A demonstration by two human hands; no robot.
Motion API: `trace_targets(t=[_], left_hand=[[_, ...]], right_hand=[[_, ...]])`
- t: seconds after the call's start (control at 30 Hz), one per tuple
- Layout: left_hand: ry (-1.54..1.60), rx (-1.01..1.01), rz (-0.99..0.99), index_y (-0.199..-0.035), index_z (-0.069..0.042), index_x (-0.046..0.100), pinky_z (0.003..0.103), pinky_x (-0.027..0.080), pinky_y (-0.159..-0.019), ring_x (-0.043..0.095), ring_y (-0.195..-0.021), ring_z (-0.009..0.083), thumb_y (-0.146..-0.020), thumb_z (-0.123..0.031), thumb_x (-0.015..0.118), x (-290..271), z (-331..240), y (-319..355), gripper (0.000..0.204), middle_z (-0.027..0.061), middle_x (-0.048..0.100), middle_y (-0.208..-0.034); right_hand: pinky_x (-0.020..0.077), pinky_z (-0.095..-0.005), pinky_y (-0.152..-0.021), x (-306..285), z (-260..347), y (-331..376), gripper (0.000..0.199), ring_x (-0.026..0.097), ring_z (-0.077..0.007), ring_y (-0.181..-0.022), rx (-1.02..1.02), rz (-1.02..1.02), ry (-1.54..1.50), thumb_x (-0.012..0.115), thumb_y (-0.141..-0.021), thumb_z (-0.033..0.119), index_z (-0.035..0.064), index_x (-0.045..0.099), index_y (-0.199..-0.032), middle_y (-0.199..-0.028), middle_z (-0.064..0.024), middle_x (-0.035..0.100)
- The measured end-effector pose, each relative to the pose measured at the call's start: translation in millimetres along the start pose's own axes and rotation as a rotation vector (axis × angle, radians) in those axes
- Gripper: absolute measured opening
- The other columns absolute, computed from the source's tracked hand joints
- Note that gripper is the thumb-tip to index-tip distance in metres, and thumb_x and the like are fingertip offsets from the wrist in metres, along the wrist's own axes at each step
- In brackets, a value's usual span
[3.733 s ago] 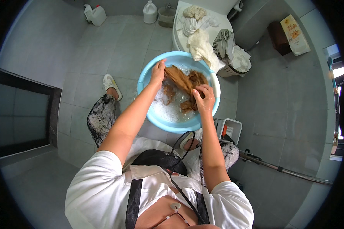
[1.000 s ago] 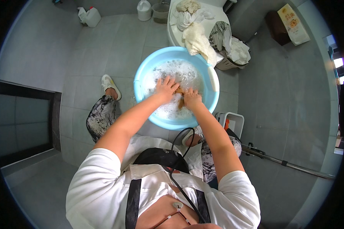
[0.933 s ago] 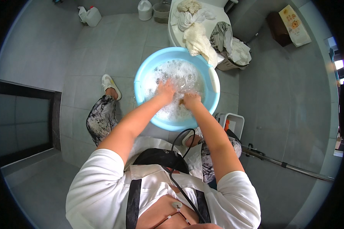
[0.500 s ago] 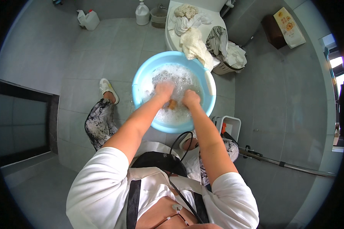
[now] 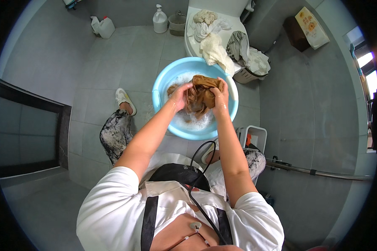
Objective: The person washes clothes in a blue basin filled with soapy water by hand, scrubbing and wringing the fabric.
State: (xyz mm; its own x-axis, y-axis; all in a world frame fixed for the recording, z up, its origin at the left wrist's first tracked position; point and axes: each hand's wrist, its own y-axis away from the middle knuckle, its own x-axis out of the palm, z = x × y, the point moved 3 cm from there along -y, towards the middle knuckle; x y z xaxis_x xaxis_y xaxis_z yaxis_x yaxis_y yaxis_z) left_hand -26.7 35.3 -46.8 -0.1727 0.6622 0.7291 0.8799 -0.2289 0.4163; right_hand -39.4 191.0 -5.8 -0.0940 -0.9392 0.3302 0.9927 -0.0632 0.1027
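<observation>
Brown crumpled cloth (image 5: 204, 93) has risen from white suds (image 5: 202, 124), now exposed for handling; left hand (image 5: 179, 98) grips it at nine o'clock, right hand (image 5: 221, 98) at three.

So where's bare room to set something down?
Bare floor: between the left shoe and white jugs, and a strip between basin and right wall. Crowded: the toilet lid, with clothes, and the basin, where left hand and right hand handle brown cloth.
</observation>
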Motion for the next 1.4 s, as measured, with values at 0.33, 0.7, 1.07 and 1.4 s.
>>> trace_targets(t=[0.33,0.7,1.07,1.4], left_hand=[[-0.071,0.069,-0.052,-0.09,-0.009,0.054,0.034,0.047,-0.067,0.056,-0.077,0.0179,-0.086,-0.046,0.043,11.7,17.0,-32.1,0.039,0.0063,0.057,-0.086],[-0.401,0.545,-0.182,-0.076,0.0,0.055,0.032,0.039,-0.059,0.045,-0.067,0.013,-0.083,-0.031,0.052,84.1,-69.5,4.4,0.033,0.0033,0.054,-0.075],[-0.049,0.618,0.246,-0.101,-0.004,0.051,0.036,0.036,-0.083,0.046,-0.094,0.0175,-0.083,-0.031,0.051,178.2,-159.8,54.5,0.032,0.008,0.05,-0.1],[-0.85,0.952,-0.126,-0.054,0.001,0.043,0.031,0.027,-0.046,0.027,-0.051,0.0093,-0.083,-0.034,0.055,88.1,-130.1,6.3,0.047,0.0006,0.034,-0.046]], right_hand=[[0.0415,-0.0385,-0.079,47.0,-0.9,38.8,0.028,0.05,-0.0315,-0.096,-0.594,-0.032,0.836,0.064,-0.073,0.021,0.0128,0.057,-0.099,-0.103,-0.0114,0.052],[0.0432,-0.0312,-0.068,43.5,91.3,2.3,0.022,0.057,-0.0253,-0.073,-0.584,-0.151,0.629,0.054,-0.083,0.024,0.0042,0.059,-0.09,-0.078,-0.015,0.059],[0.0412,-0.0242,-0.072,102.1,217.5,12.7,0.028,0.052,-0.0108,-0.078,-0.839,0.134,0.311,0.057,-0.084,0.026,0.0011,0.059,-0.096,-0.084,-0.0062,0.061],[0.0402,-0.0301,-0.067,32.0,131.2,-25.1,0.036,0.043,-0.0161,-0.067,-0.489,0.155,0.747,0.048,-0.087,0.033,-0.0031,0.053,-0.09,-0.072,-0.0166,0.051]])
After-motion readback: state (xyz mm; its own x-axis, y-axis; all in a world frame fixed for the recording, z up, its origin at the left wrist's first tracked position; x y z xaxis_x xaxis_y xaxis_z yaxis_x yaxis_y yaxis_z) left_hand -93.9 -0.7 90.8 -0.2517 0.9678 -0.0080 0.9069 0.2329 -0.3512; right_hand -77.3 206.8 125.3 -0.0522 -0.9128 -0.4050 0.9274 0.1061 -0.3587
